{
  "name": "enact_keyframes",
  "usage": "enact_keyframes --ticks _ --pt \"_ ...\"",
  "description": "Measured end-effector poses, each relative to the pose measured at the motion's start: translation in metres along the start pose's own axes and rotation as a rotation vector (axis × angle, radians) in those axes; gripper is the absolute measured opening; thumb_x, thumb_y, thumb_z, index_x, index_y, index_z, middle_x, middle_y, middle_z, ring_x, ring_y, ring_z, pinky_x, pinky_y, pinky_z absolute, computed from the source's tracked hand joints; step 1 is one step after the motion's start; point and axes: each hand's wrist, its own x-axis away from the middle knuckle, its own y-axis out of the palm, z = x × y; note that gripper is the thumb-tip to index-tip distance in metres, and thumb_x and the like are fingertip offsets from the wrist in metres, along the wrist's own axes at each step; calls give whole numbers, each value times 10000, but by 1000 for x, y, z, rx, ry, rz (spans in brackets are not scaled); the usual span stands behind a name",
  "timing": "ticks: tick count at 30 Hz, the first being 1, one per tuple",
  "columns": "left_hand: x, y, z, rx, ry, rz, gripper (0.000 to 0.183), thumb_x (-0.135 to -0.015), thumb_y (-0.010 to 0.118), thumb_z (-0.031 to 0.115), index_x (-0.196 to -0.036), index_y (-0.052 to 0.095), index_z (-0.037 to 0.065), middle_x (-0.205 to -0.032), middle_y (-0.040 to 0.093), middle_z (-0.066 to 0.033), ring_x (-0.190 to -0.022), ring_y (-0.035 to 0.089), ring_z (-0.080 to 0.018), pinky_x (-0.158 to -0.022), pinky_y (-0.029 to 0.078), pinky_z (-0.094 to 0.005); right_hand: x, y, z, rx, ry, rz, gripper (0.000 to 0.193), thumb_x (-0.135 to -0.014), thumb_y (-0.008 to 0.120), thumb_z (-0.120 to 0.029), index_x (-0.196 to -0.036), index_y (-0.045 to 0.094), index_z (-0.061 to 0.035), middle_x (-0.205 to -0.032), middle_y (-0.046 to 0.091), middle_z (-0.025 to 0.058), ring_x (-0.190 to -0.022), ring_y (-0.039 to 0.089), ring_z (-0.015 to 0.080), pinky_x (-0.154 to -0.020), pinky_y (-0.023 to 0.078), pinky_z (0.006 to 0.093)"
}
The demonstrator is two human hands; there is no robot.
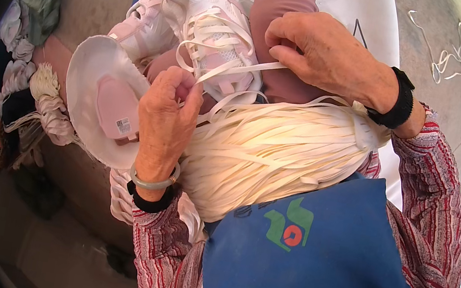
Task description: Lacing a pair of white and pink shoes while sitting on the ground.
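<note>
A white and pale pink sneaker [188, 0] rests on my lap, its toe pointing away, with flat cream laces threaded loosely across its front. My left hand [170, 113] is closed in a pinch on a shoelace [235, 73] at the shoe's near end. That lace runs up to the right, to my right hand [326, 53], whose thumb and fingers are bent round its other part. Beneath both hands lies a thick bundle of cream laces [276, 157], spread over my lap. A second sneaker [145, 25] sits behind, on the left.
Left of my left hand is a white bowl-shaped piece [85, 82] with a pink tongue-shaped part [115, 103] inside. More lace bundles [48, 94] hang at the far left. A blue apron [334, 251] covers my front. One loose lace [452, 58] lies on the floor at right.
</note>
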Motion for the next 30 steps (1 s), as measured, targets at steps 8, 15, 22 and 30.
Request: enact_keyframes --ticks 8,15,22,30 --pt "11 -4 7 -56 40 48 85 -843 630 71 -854 568 15 -677 609 -111 -591 599 -278 -566 478 -364 5 -11 -13 -84 2 -276 104 -824 593 -80 -855 623 15 -763 617 156 -695 592 325 -639 473 383" --pt "26 -18 8 73 -70 -92 108 -885 620 116 -906 593 14 -659 609 -135 -542 575 -232 -545 460 -341 5 -20 -24 -73 66 -353 101 -836 611 -88 -866 626 7 -746 616 145 -685 594 309 -644 470 373" --pt "42 -31 -1 69 -104 -146 160 -918 616 146 -907 606 -13 -647 509 8 -598 427 -67 -542 375 -245 12 -2 -25 103 -26 -369 124 -796 656 -121 -819 613 -7 -758 594 125 -701 579 308 -648 464 380" --pt "48 -35 -31 260 -111 -220 170 -897 612 160 -934 638 -4 -681 589 -153 -594 536 -221 -603 443 -330 -16 -15 -54 -456 358 -341 217 -956 520 -203 -841 585 -30 -654 514 -49 -577 403 5 -490 303 195"
